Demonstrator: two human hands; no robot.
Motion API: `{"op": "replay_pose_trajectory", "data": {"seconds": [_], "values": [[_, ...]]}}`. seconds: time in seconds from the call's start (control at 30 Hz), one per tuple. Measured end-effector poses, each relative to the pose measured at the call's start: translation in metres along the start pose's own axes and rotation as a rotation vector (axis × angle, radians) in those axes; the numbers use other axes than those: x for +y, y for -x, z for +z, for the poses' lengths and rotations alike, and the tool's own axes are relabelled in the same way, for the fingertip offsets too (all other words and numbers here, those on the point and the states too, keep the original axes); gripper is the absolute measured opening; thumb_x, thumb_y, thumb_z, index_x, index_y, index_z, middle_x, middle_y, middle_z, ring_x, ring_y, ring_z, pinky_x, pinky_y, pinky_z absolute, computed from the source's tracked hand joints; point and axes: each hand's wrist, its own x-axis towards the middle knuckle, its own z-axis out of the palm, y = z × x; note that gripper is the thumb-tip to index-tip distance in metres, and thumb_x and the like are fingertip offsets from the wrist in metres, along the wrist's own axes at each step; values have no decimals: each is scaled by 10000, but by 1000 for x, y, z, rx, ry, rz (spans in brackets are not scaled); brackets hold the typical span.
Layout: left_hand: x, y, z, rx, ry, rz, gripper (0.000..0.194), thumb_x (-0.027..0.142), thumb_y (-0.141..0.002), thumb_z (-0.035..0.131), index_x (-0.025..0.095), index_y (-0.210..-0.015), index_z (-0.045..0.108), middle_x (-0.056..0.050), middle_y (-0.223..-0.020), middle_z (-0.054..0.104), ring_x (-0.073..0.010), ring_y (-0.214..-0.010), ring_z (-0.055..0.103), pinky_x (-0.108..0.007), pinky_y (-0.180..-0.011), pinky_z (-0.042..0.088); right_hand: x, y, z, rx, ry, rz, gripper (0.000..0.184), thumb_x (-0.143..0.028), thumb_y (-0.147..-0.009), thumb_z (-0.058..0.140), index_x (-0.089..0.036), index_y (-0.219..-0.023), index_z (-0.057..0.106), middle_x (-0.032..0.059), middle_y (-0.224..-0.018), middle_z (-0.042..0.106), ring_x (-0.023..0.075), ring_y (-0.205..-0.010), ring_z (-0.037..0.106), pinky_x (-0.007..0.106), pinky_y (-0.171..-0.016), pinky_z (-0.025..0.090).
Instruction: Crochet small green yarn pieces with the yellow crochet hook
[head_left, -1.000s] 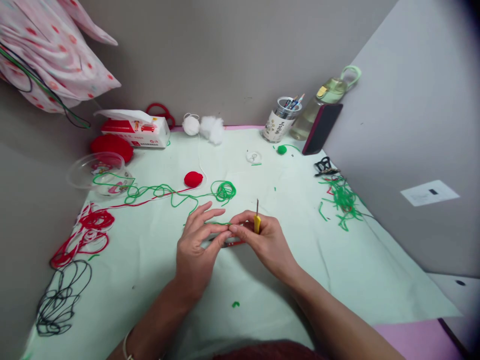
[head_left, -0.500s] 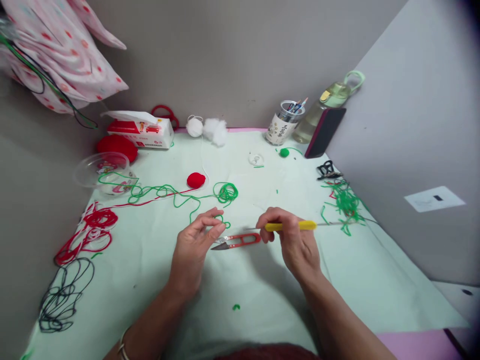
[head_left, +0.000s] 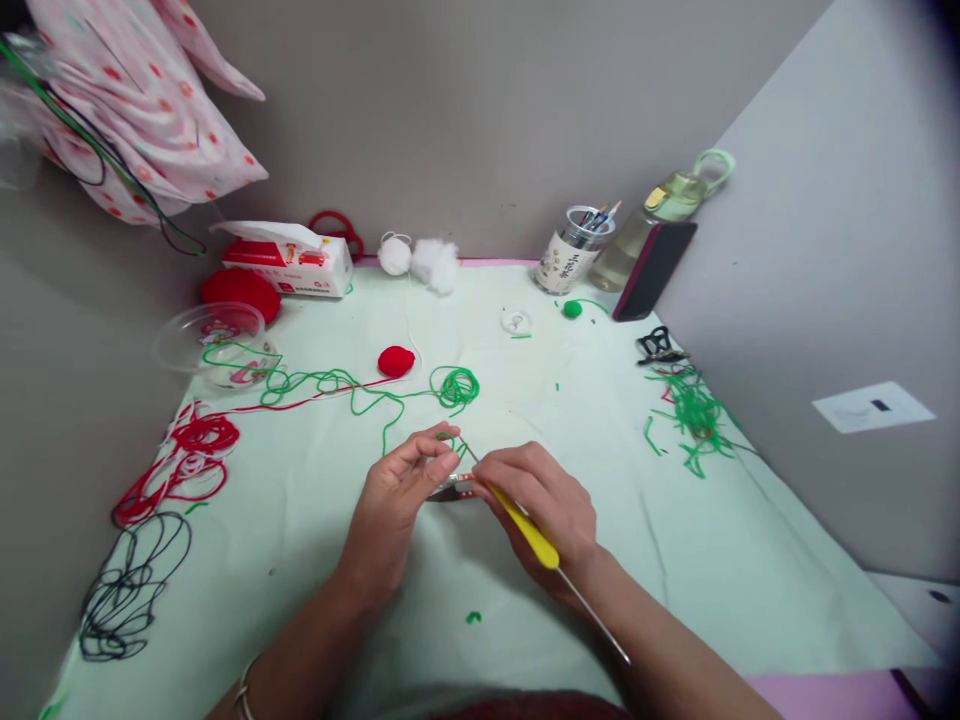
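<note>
My left hand (head_left: 397, 490) pinches a small loop of green yarn (head_left: 448, 440) between thumb and fingers. In my right hand (head_left: 544, 505) is a crochet hook with a yellow handle (head_left: 534, 536), its thin metal tip up at the green loop; whether it passes through the loop I cannot tell. A long metal shaft sticks out of the handle's other end toward me. Under my fingers lie thread snips (head_left: 450, 493), their orange handle mostly covered by my right hand. From the left hand the green strand leads back toward a loose green yarn coil (head_left: 457, 387).
A red yarn ball (head_left: 395, 361) sits beyond my hands. Red and white yarn (head_left: 202, 440) and black cord (head_left: 124, 590) lie left; green scraps (head_left: 697, 412) lie right. A tissue box (head_left: 289, 265), pen jar (head_left: 568, 255), bottle (head_left: 626, 240) and phone (head_left: 655, 270) stand at the back.
My right hand has moved left to the left hand, turning the hook so its tip points up-left at the green loop. It now covers much of the snips.
</note>
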Motion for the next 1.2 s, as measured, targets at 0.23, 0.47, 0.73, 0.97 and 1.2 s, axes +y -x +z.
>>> {"op": "replay_pose_trajectory", "data": {"seconds": [0.23,0.47,0.73,0.97,1.2], "values": [[2,2,-3,-117,-9,7,179,374,-881,719,240,-765,690,-93,-1309,724,-311,-1463,478,-448,-1117,456,-7,-5,-4,5,-305,247,219,-108,-958,643,-256,-1107,703,59,-968,730,188,-895,696,315,-760,578],[2,2,-3,-181,-16,27,172,357,-905,703,248,-772,699,-94,-1275,732,-300,-1498,436,-456,-1133,458,-5,-8,-10,-21,-727,623,93,-277,-970,688,-279,-1046,742,23,-964,697,158,-845,689,281,-762,564],[2,1,-3,-155,-46,39,193,374,-911,691,247,-769,719,-94,-1297,729,-309,-1496,446,-473,-1143,456,-1,-11,-14,-12,-639,496,249,-360,-1034,567,-246,-1048,788,58,-920,680,190,-837,640,336,-761,541],[-1,1,-6,-121,-12,15,227,405,-897,722,234,-749,709,-90,-1369,703,-336,-1447,495,-432,-1021,528,8,-11,-14,24,-733,584,309,-397,-1044,544,-227,-972,792,48,-864,646,173,-779,608,322,-744,515],[-1,2,-4,-142,42,-23,230,434,-916,708,239,-793,717,-70,-1396,690,-335,-1407,534,-471,-1122,449,10,-15,-13,22,-1010,773,283,-452,-942,701,-202,-845,793,25,-780,625,142,-681,583,286,-673,527]]}}
